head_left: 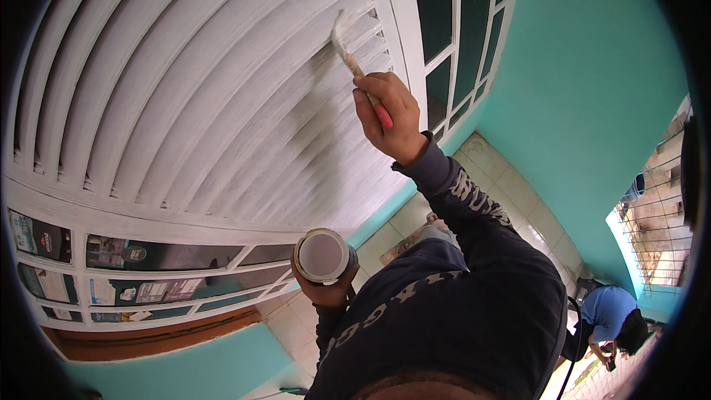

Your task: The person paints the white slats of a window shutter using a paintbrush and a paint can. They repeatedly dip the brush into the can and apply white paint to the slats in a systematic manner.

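While right hand [394, 117] holds brush [350, 61], it perhaps touches slats [244, 89].

Turquoise wall [578, 96], with pale floor tiles [512, 182] along its lower-left edge. Wire grid [658, 215], to the right of the wall. Co-worker in a blue top [609, 310], bent over, near the wall's lower right end.
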